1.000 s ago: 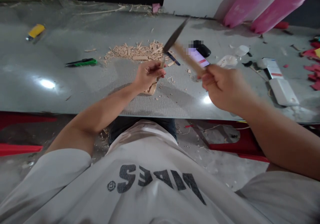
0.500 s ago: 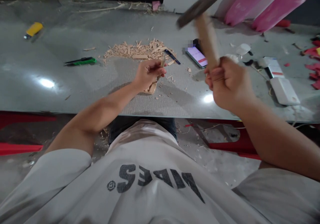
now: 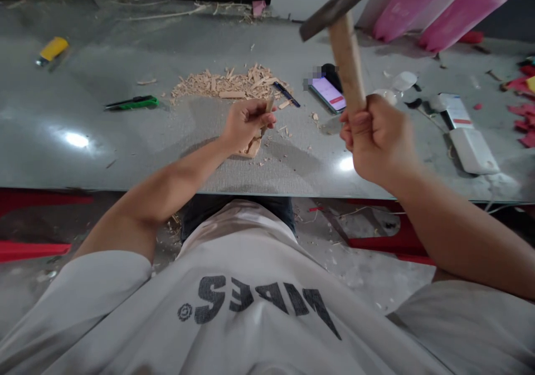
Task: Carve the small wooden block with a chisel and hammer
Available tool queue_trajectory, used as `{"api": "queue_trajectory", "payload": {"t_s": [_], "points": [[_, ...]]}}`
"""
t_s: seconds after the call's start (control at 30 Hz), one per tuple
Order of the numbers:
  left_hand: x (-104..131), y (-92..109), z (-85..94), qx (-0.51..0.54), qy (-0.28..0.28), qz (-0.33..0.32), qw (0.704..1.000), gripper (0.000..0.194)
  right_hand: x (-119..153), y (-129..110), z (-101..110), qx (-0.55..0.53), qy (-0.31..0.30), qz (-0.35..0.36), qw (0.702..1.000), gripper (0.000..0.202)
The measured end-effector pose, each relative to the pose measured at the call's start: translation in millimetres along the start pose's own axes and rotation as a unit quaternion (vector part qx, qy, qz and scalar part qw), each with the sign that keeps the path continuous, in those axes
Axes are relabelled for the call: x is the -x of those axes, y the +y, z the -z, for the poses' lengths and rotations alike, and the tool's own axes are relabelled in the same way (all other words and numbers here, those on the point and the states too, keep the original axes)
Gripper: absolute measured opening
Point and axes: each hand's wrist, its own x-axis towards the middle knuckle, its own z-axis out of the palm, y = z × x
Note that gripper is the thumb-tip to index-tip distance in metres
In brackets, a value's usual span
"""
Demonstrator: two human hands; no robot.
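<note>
My left hand (image 3: 246, 123) is closed around a chisel (image 3: 270, 104), whose handle sticks up past the fingertips. Under that hand a carved wooden block (image 3: 249, 150) lies on the grey table, its left part hidden by my hand and wrist. My right hand (image 3: 378, 138) grips the wooden handle of a hammer (image 3: 348, 63). The hammer is raised to the right of the chisel, with its dark metal head at the top, apart from chisel and block. A pile of wood shavings (image 3: 221, 84) lies just beyond my left hand.
Behind the shavings' right end lies a blue pen (image 3: 286, 94). A lit phone (image 3: 328, 92) is beside the hammer. Left are a green cutter (image 3: 132, 103) and a yellow tool (image 3: 53, 49). At right are a white box (image 3: 474, 151), another phone (image 3: 460, 113) and red scraps (image 3: 527, 120).
The hammer in my right hand is sharper and stands slightly more upright. My left hand stays around the chisel over the block. The whole view has shifted a little.
</note>
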Motion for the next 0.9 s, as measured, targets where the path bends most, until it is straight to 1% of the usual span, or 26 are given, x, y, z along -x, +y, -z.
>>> {"api": "queue_trajectory", "payload": {"t_s": [0.07, 0.1, 0.13, 0.2, 0.23, 0.3, 0.33, 0.37, 0.47, 0.5, 0.6, 0.63, 0.7, 0.77, 0.83, 0.9], "points": [[-1, -3, 1.3, -0.003, 0.003, 0.006, 1.000, 0.060, 0, 0, 0, 0.044, -0.040, -0.005, 0.998, 0.052], [-2, -5, 2.4, -0.005, 0.002, 0.009, 1.000, 0.060, 0, -1, 0, 0.054, -0.046, -0.007, 0.997, 0.051], [-3, -7, 3.6, -0.007, -0.002, 0.013, 1.000, 0.060, -1, -1, 0, 0.045, -0.032, -0.008, 0.998, 0.050], [-5, -11, 5.7, -0.011, -0.010, 0.016, 1.000, 0.060, -1, -2, 0, 0.007, 0.020, -0.008, 1.000, 0.048], [-6, -12, 6.4, -0.013, -0.013, 0.015, 1.000, 0.060, -2, -2, 1, 0.002, 0.022, -0.008, 1.000, 0.048], [-6, -14, 6.2, -0.015, -0.012, 0.011, 1.000, 0.057, -3, -1, 1, 0.037, -0.022, -0.010, 0.999, 0.050], [-6, -13, 5.5, -0.017, -0.007, 0.008, 1.000, 0.055, -3, -1, 0, 0.058, -0.045, -0.011, 0.997, 0.052], [-6, -12, 4.6, -0.018, -0.003, 0.004, 1.000, 0.055, -3, 0, 0, 0.066, -0.053, -0.010, 0.996, 0.052], [-2, -4, 1.2, -0.022, 0.004, -0.007, 1.000, 0.057, -2, 0, -1, 0.039, -0.006, -0.006, 0.999, 0.049], [-1, -1, 0.3, -0.023, 0.003, -0.010, 1.000, 0.059, -2, 1, -2, 0.043, -0.010, -0.004, 0.999, 0.047], [0, 5, -2.0, -0.028, -0.014, -0.013, 0.999, 0.065, 0, 4, -1, 0.088, -0.063, -0.005, 0.994, 0.047], [1, 5, -2.8, -0.034, -0.019, -0.015, 0.999, 0.067, 0, 6, -1, 0.087, -0.060, 0.000, 0.994, 0.051], [1, 6, -4.5, -0.051, -0.017, -0.024, 0.998, 0.071, 2, 10, -1, 0.048, -0.012, 0.015, 0.999, 0.062], [2, 6, -6.2, -0.074, 0.000, -0.040, 0.996, 0.075, 3, 12, -1, 0.005, 0.033, 0.031, 0.999, 0.071], [4, 8, -7.5, -0.096, 0.016, -0.059, 0.993, 0.079, 6, 13, -1, -0.009, 0.041, 0.039, 0.998, 0.076], [7, 12, -8.0, -0.116, 0.016, -0.080, 0.990, 0.078, 7, 13, -2, -0.011, 0.035, 0.044, 0.998, 0.079]]}}
